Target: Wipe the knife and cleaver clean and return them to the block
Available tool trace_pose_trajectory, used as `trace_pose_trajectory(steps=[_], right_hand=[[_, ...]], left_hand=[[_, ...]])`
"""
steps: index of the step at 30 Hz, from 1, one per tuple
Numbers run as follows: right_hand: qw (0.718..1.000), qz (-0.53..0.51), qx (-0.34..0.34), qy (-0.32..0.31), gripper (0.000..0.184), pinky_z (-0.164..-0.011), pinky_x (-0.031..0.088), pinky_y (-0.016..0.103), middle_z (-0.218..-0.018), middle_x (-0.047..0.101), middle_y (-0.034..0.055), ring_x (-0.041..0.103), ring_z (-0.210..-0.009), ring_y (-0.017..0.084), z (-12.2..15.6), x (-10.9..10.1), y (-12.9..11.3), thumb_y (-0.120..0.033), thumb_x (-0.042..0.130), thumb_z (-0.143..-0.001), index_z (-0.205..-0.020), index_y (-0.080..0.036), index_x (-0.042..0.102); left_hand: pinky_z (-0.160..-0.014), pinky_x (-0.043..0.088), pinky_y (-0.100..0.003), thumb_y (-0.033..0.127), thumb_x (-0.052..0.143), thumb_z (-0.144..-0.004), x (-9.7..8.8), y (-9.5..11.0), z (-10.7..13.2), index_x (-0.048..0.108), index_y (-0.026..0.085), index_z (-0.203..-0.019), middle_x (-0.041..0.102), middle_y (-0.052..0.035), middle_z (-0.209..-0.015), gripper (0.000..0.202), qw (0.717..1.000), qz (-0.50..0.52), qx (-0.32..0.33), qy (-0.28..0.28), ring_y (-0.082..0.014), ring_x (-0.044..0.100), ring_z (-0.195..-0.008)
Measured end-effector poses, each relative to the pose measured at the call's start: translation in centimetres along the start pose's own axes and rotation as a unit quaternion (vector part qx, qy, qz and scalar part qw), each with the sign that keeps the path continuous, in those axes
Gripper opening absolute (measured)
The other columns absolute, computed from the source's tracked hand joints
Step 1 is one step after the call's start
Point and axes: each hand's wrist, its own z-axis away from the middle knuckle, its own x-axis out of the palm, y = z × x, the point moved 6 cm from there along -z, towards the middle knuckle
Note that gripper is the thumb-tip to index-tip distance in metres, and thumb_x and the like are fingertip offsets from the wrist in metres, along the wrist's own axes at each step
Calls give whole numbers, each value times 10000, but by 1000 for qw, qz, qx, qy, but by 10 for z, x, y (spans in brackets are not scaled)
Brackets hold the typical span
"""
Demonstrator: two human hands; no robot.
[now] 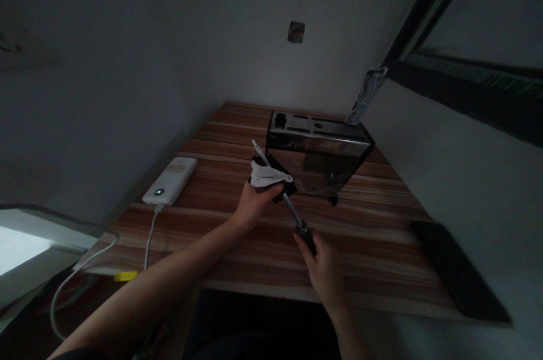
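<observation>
Wooden table (220, 148), knife block (318, 150) just behind cloth (265, 176) and rod (291, 208)

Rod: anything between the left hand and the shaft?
Yes. A white cloth is bunched around the shaft of the rod in the left hand, so that hand grips cloth, not metal. The right hand holds the black handle bare.

- Worktop (373, 247), striped wood: one.
- Slotted metal block (318, 150): one, towards the back of the worktop.
- Rod tool (292, 210) with a black handle: one, just in front of the block.
- White cloth (265, 174): one, at the block's front left.
- White power bank (170, 180): one, left of the block.
- White cable (149, 238): one, left of the block.
- Dark flat slab (458, 272): one, right of the block.
- Yellow tag (125, 275): one, far left of the block.
- Hands: two, left hand (252, 204) and right hand (324, 269), in front of the block.
</observation>
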Motion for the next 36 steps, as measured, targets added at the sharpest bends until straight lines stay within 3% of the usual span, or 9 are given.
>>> trace_pose_trajectory(steps=[6, 20, 36], right_hand=[[1000, -11, 18, -1, 365, -656, 489, 280, -787, 718, 94, 689, -735, 238, 1, 1, 4, -466, 425, -884, -931, -172, 636], [1000, -15, 14, 7, 323, -595, 461, 250, -760, 711, 82, 683, -693, 221, 0, -2, 2, -425, 438, -884, -877, -171, 637], [1000, -2, 10, 16, 332, -574, 435, 255, -695, 689, 73, 671, -647, 219, 1, -2, 5, -434, 425, -886, -817, -173, 618]], left_hand=[[-833, 513, -348, 288, 751, -599, 15, -1, 13, 686, 170, -809, 721, -55, -875, 250, 996, -53, -22, -71, -225, 663, -864], [-831, 526, -353, 284, 782, -519, 27, -16, 25, 663, 136, -814, 724, -80, -899, 351, 987, -66, -97, -112, -237, 668, -881], [-831, 507, -345, 223, 763, -565, 37, -24, 37, 573, 152, -912, 698, -88, -949, 402, 979, -77, -74, -175, -215, 648, -904]])
